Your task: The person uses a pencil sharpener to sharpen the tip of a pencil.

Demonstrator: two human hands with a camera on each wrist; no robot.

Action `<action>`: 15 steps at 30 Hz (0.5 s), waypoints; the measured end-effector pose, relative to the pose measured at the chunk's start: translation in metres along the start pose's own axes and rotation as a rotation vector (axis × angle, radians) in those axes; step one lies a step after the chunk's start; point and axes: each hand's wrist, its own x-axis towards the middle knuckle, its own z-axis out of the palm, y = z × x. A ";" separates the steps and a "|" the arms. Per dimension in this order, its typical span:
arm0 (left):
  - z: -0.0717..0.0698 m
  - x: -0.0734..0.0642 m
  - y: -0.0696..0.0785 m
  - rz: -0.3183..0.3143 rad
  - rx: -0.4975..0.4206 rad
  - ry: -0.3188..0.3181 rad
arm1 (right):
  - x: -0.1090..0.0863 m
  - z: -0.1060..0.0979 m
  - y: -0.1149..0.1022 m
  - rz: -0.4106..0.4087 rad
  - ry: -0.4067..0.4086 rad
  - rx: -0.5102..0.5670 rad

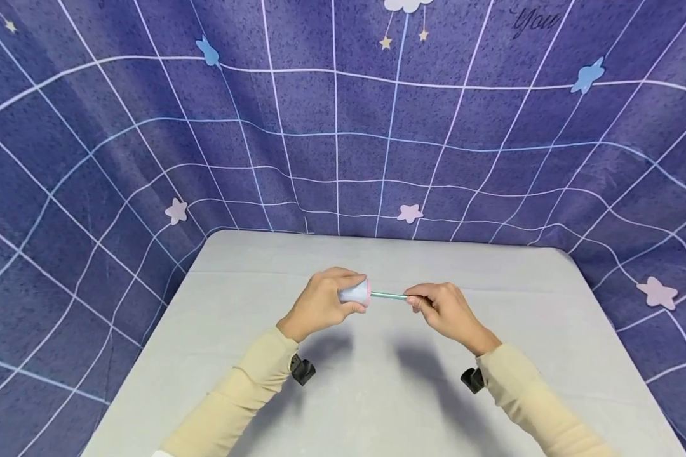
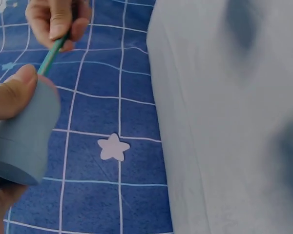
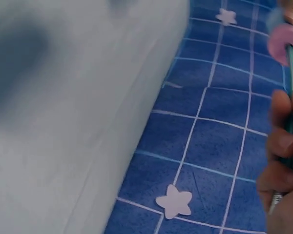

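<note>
Over the table, my left hand [image 1: 322, 297] grips a pale blue pencil sharpener [image 1: 351, 293], thumb on one side and fingers on the other. Its body narrows at the middle in the left wrist view, and its pink end face [image 3: 282, 45] has a small hole at the centre. A green pencil [image 1: 387, 295] runs into that hole, its tip hidden inside. My right hand [image 1: 443, 311] pinches the pencil between thumb and fingers, in line with the sharpener. At the heel of this hand the pencil's silvery end [image 3: 276, 201] shows in the right wrist view.
Below both hands lies a table with a white cloth [image 1: 371, 393], and the arms cast shadows on it. A purple-blue curtain [image 1: 320, 152] with a grid and stars hangs behind and beside the table. Small black devices [image 1: 302, 370] sit at both wrists.
</note>
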 end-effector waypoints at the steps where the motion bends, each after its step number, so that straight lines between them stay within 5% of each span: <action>1: 0.003 -0.001 0.000 0.034 0.008 0.022 | 0.001 -0.003 -0.001 0.070 -0.052 0.043; 4: 0.008 -0.002 -0.001 0.104 0.021 0.071 | 0.003 -0.010 -0.003 0.225 -0.169 0.113; 6: 0.011 -0.003 -0.002 0.120 0.027 0.083 | 0.004 -0.013 -0.004 0.250 -0.194 0.101; 10: 0.012 -0.002 -0.003 0.086 0.040 0.073 | 0.002 -0.012 -0.002 0.160 -0.142 -0.008; 15: 0.009 -0.001 -0.003 -0.010 0.018 0.010 | -0.005 -0.001 0.006 -0.031 0.051 -0.118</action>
